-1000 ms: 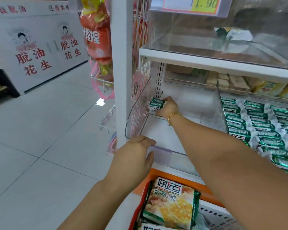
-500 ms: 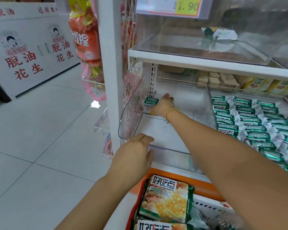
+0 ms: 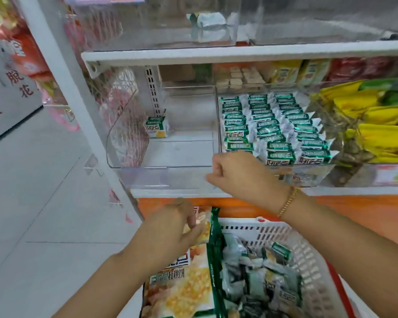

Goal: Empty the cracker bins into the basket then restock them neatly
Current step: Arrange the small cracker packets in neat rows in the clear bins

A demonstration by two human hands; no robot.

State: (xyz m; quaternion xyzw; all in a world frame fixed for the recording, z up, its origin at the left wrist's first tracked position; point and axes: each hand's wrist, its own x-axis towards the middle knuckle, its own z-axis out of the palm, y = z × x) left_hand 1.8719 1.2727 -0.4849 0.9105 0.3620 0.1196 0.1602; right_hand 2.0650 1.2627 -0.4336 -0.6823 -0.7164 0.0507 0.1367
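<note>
We log one cracker pack [image 3: 156, 127] upright in the clear bin [image 3: 147, 167], rear left. Right grip [image 3: 237, 177] curled together, empty; left grip [image 3: 170, 228] on the big bag [image 3: 184, 290], closure indeterminate.

The rowed cracker packets [image 3: 274, 127] are green and silver-white with white lettering. The lone packet [image 3: 156, 126] has a green band, a white middle and a yellow foot. The basket [image 3: 308, 260] is white lattice with a red rim. The big bag [image 3: 182, 283] is green-edged, printed yellow and orange. The bracelet [image 3: 287, 201] is gold. The shelf [image 3: 239, 52] is white, above an orange strip [image 3: 354, 207].
</note>
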